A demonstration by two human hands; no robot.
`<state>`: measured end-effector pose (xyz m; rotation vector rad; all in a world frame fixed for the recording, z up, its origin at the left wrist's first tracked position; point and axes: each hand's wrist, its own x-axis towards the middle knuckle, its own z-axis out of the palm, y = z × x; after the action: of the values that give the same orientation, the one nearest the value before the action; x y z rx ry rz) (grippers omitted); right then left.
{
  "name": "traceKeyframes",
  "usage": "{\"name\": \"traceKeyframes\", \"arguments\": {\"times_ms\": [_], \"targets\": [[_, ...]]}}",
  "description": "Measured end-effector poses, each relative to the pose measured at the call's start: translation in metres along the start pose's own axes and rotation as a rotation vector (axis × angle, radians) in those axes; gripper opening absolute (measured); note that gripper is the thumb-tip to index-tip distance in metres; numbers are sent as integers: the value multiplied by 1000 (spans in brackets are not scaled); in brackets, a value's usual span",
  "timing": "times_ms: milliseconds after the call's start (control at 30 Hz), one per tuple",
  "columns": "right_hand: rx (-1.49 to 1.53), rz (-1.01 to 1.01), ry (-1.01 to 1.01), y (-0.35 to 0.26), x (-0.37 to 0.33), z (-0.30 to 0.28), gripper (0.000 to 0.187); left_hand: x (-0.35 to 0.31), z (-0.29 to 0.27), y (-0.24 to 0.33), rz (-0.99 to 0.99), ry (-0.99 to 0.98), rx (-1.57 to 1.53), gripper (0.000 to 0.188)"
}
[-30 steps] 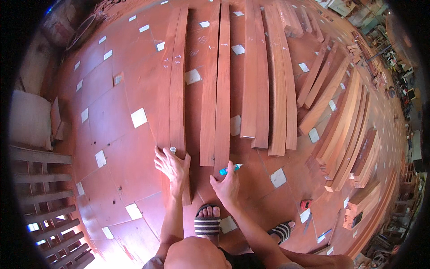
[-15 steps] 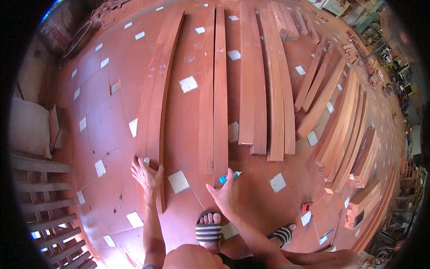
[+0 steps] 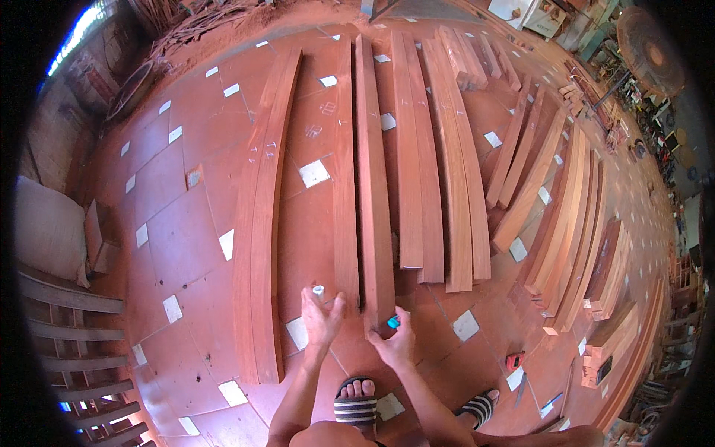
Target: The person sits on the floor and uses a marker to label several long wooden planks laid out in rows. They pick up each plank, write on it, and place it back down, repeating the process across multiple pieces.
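Observation:
My right hand grips the near end of a long reddish wooden beam, thumb on its left and fingers on its right. A small teal tube is tucked in the same hand. My left hand is bent round a small white cylinder, whose exact kind I cannot make out. That hand is close to the near end of a second beam, with a dark gap between the two beams. Further left lies a touching pair of beams with faint chalk-like marks.
More beams lie lengthwise to the right, with shorter ones beyond. A red tape measure sits on the tiled floor near my sandalled feet. A slatted wooden piece stands at left, and a round fan-like object at far right.
My left hand has left the left pair of beams and moved right, keeping the white cylinder. My right hand has closed on the beam end, and that beam has shifted from its neighbour.

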<state>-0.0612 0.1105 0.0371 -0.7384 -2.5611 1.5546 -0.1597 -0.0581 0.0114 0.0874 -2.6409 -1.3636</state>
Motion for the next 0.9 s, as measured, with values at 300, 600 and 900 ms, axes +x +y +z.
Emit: {"name": "traceKeyframes", "arguments": {"times_ms": [300, 600, 900], "targets": [[659, 226, -198, 31, 8, -27, 83, -10, 26, 38, -285, -183, 185, 62], [759, 267, -223, 29, 9, -26, 81, 15, -16, -3, -576, -310, -620, 43], [708, 238, -228, 34, 9, -25, 83, 15, -18, -37, -661, -372, -901, 45]]}}
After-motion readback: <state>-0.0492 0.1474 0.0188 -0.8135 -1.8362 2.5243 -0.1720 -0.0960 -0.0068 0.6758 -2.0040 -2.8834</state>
